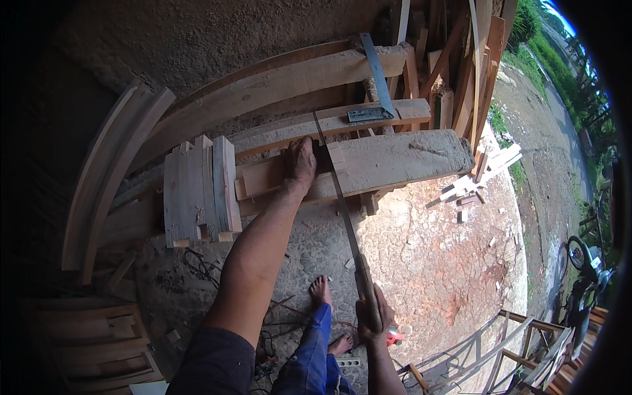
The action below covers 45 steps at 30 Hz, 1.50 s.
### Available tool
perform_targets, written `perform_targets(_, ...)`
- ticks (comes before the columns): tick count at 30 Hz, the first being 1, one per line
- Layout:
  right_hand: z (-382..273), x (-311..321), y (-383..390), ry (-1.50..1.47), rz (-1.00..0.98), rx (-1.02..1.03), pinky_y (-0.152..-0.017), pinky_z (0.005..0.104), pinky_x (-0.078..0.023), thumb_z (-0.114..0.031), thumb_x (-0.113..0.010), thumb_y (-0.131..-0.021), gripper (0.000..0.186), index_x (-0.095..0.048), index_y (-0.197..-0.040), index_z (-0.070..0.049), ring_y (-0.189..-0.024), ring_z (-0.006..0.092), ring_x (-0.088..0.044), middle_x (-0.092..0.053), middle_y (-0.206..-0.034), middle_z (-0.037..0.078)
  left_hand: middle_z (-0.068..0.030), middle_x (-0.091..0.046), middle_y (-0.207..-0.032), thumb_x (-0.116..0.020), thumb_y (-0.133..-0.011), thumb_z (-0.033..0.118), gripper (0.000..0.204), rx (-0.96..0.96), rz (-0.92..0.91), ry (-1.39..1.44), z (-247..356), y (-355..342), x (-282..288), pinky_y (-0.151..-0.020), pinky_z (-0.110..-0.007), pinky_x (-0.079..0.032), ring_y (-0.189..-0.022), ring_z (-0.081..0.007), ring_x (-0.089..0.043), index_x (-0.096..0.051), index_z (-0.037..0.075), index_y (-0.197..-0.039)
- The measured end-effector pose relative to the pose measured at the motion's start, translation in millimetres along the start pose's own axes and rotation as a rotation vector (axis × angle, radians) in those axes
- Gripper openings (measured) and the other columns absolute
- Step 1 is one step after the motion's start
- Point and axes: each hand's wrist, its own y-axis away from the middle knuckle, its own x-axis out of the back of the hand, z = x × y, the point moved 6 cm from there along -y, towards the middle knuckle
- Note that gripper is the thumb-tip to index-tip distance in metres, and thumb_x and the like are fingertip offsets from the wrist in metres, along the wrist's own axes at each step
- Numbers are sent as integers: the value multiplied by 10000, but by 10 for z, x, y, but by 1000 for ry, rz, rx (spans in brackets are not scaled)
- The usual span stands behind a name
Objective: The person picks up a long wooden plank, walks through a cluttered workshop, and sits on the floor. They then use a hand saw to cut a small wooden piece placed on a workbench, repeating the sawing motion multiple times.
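My right hand is closed round the wooden handle of a handsaw. The saw's long thin blade runs away from me across a light wooden piece lying on a thick plank bench. My left hand is closed on that piece, just left of the blade; its fingertips are partly hidden. Beyond the blade's tip, a metal try square rests across two beams. Left of my left hand, several notched wooden pieces stand side by side on the bench.
Long boards lean at the left, and upright planks stand at the far right of the bench. White offcuts lie on the floor. Cables and a red tool are near my feet. A wooden frame stands lower left.
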Motion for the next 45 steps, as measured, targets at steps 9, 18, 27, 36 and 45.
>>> perform_targets(9,-19,98,-24,33,-43,36,-658,376,-572,-187,-776,-801,591,-567,-1326,-15,-822,303,-733,-701,-1118,179,-157,-689,-981,-549,-861,67,99,2,62,-12,-23,-22,31,-835,-497,-497,-992,-355,-640,-616,62,-933)
perform_targets(18,-299,-32,-1051,-320,-28,-128,-688,359,-563,-96,-754,-817,603,-527,-1374,-50,-847,310,-728,-693,-1140,180,-143,-677,-1002,-517,-874,56,133,-15,-6,44,63,-12,-24,-864,-487,-492,-1045,-341,-621,-594,62,-982)
perform_targets(27,-189,590,242,-71,-137,-135,-682,332,-577,-227,-743,-848,499,-596,-1268,1,-791,269,-735,-716,-1061,164,-139,-683,-1012,-545,-878,82,91,67,-24,-14,41,1,26,-859,-492,-484,-1023,-341,-629,-597,53,-946)
perform_targets(36,-161,-98,-779,-215,-70,-127,-677,343,-571,-156,-773,-811,612,-535,-1360,-29,-846,274,-737,-698,-1141,176,-136,-680,-1002,-579,-871,128,96,-10,-31,-48,19,-3,43,-854,-497,-477,-1000,-345,-631,-598,70,-945)
perform_targets(45,-228,315,-265,-163,-59,-102,-697,357,-571,-152,-769,-810,579,-562,-1328,5,-824,302,-735,-708,-1084,202,-136,-669,-1026,-566,-893,137,97,33,-8,-4,-96,-24,-42,-874,-507,-474,-1041,-336,-616,-592,68,-956)
